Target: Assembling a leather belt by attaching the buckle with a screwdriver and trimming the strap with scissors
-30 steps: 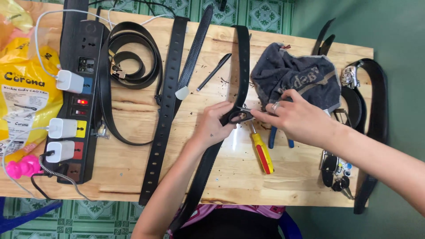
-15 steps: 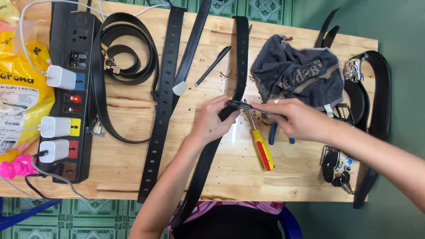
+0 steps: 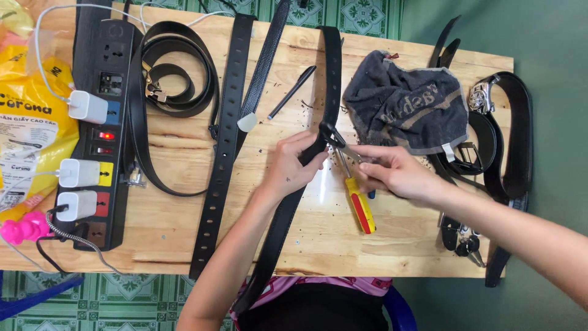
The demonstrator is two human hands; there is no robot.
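**A:** What is the left hand [image 3: 293, 168] doing?

**B:** It is closed around a long black belt [image 3: 331, 79]. The fingers pinch the belt right where a metal tool bites it.

**A:** And the right hand [image 3: 392, 173]?

**B:** It is squeezed shut on a metal punch tool [image 3: 339, 142]. The tool's tip sits on the belt, touching it, just beside the left fingers.

**A:** Where does the belt go from there?

**B:** Up from the pinch it runs straight to the far edge of the wooden table [image 3: 184, 233]. Down from the pinch it runs under the left arm and off the near edge, toward the person's lap.

**A:** What is close to the hands?

**B:** A screwdriver with a yellow and red handle [image 3: 360, 205] lies just under the right hand. A dark grey cloth [image 3: 404, 104] lies just above the right hand. A black pen [image 3: 292, 92] lies above the left hand, a little away.

**A:** And farther off?

**B:** Past the left hand there is a flat strap with holes [image 3: 222, 147], then a coiled belt [image 3: 177, 73], then a black power strip [image 3: 101, 122] with white plugs in it. Past the right hand, at the table's end, more black belts [image 3: 514, 135] lie in a heap, well apart from the grip.

**A:** Is anything else touching the held belt?

**B:** I can only see the two hands and the tool on it.
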